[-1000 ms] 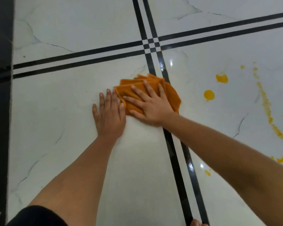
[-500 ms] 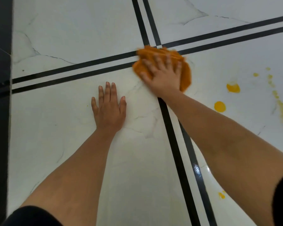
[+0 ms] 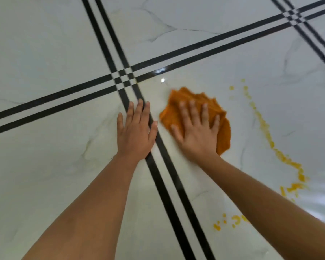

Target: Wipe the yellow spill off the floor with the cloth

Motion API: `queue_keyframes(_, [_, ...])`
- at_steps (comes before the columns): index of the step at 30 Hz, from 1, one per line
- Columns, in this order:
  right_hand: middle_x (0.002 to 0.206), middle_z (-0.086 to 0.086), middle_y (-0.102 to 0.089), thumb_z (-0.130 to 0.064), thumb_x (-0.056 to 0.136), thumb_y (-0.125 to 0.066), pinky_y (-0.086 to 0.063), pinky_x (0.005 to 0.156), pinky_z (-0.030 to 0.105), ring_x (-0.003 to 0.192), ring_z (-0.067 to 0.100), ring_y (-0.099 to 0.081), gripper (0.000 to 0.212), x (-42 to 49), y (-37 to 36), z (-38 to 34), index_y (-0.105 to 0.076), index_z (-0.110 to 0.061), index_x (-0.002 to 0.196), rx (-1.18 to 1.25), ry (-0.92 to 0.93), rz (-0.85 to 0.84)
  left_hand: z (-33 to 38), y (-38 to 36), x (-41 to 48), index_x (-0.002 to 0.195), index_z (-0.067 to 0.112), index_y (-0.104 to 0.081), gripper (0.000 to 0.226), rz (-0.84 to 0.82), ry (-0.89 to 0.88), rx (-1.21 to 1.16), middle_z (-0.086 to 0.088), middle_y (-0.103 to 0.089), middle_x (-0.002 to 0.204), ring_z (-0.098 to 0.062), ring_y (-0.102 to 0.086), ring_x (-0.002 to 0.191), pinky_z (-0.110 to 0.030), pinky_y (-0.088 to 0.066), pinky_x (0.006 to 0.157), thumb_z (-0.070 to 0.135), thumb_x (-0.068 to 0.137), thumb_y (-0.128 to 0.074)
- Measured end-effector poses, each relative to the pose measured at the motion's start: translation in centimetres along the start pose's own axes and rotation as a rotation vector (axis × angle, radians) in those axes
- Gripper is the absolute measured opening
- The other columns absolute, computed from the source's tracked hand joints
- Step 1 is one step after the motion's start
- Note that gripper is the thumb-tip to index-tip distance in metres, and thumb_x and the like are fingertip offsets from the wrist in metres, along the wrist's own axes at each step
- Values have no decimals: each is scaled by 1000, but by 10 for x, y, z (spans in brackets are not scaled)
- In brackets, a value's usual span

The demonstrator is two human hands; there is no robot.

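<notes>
Step in hand: wiping stroke. Right hand flat, fingers spread, pressing orange cloth onto floor just right of black double stripe. Left hand flat on floor, fingers straight, holding nothing. Yellow spill trail lies right of cloth, unwiped. Next move, judged: slide cloth rightward across trail under even pressure

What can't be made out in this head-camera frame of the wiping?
1. Head view: floor under the cloth is hidden by it and the right hand.
2. Head view: the yellow spill runs behind the right forearm; its end is hidden.
3. Head view: the cloth's edges are motion-blurred.
</notes>
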State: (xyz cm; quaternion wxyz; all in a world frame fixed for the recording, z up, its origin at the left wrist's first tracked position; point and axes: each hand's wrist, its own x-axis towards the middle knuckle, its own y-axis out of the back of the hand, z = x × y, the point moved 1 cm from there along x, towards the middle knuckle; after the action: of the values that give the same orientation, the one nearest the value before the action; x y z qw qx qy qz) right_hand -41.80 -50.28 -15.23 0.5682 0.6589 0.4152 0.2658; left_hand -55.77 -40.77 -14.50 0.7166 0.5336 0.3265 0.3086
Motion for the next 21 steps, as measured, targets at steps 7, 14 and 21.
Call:
queue_keyframes(7, [159,-7,5,-64,91,-17,11,113,52,145,22,13,61,47,30,71,-3,-43,147,63,-107,-81,61,-3,7,149,19,0,59,-83,-91,57,0,1,158,-18,6,145,-44,2,115,42,98,-17])
queue_keyframes(14, [159,-4,-6,-55,96,-15,6,115,47,146,19,5,58,19,80,150,-5,-33,149,114,-262,-95,150,16,39,149,11,-6,72,-175,-176,28,-8,-6,158,-22,2,145,-43,4,115,56,94,-13])
queue_keyframes(21, [159,-2,-8,-50,98,-16,6,115,44,146,18,6,57,13,78,180,-6,-29,149,169,-363,-87,234,-24,70,144,2,17,93,-318,303,-176,-16,24,153,-34,26,138,-57,14,109,66,89,-21])
